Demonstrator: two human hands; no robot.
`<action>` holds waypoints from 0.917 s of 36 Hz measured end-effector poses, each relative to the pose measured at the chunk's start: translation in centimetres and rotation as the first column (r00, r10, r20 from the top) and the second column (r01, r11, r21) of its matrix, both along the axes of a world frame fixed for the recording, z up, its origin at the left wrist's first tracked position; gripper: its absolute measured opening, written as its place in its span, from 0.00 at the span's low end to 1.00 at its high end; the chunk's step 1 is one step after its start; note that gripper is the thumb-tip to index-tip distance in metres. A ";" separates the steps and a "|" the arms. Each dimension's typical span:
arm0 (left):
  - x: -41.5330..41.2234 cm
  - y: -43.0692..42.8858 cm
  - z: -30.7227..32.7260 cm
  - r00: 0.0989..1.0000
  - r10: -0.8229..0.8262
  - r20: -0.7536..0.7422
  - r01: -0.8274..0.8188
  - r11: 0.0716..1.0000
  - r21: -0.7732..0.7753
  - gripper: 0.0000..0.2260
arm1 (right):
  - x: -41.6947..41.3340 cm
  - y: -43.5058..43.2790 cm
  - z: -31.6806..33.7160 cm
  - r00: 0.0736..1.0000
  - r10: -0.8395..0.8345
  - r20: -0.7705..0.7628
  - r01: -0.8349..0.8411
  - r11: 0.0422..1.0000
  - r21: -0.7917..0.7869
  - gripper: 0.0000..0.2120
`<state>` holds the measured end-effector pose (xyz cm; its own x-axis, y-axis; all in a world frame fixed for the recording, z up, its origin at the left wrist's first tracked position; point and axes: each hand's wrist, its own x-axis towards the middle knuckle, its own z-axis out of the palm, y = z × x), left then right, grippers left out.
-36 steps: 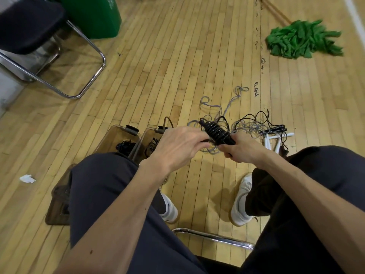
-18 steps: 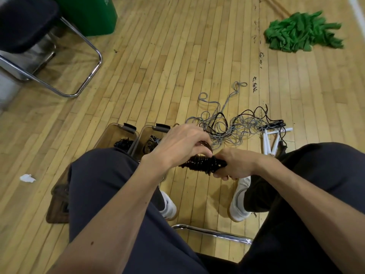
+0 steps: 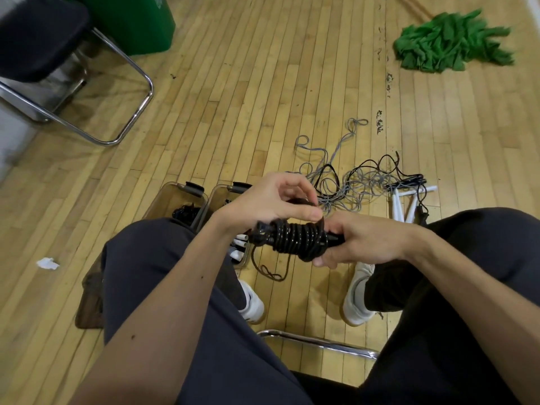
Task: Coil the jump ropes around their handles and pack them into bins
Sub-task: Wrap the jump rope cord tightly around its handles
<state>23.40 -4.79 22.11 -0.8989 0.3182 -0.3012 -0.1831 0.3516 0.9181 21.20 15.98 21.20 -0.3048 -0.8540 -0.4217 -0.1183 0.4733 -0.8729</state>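
Head cam: R hand (image 3: 365, 244) grips handle end of black jump rope (image 3: 295, 239), coil held above floor (image 3: 263, 83). L hand (image 3: 271, 200) pinches cord at coil top. Tail loop (image 3: 271, 274) hangs loose: pull taut, tuck under last wrap. Bins (image 3: 175, 190) on floor, just left of coil.

The person wears loose dark charcoal-grey fabric trousers (image 3: 152, 273), which look nearly black on the right leg, and low white sneakers. The left shoe (image 3: 254, 306) carries dark side stripes, and the right shoe (image 3: 357, 296) is plain off-white with a pale sole. Both forearms are bare down to the bare left hand (image 3: 271, 200) and right hand (image 3: 362, 244), and a few small dark specks dot the left forearm (image 3: 175, 302).
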 end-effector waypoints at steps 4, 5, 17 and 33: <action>-0.2 0.0 0.0 1.000 0.025 -0.007 -0.024 0.997 0.078 0.10 | 0.0 0.3 0.2 0.992 -0.083 0.097 0.094 0.989 -0.113 0.08; -0.2 0.0 0.0 1.000 0.026 -0.003 -0.026 0.995 0.096 0.09 | 0.0 0.3 0.3 0.989 -0.094 0.118 0.110 0.984 -0.141 0.08; 0.0 1.1 -0.1 0.979 0.157 0.128 -0.162 0.986 0.033 0.09 | -0.9 0.6 1.2 0.810 -0.314 0.495 0.476 0.845 -0.243 0.08; 0.3 1.5 -0.9 0.976 0.102 0.194 -0.071 0.985 -0.159 0.18 | -3.4 1.8 -0.1 0.603 -0.597 0.529 0.716 0.697 -0.030 0.05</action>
<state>23.66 -3.30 21.22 -0.8372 0.1794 -0.5166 -0.3940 0.4572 0.7973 17.79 17.76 21.10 -0.6474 -0.5810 -0.4934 0.5738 0.0546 -0.8172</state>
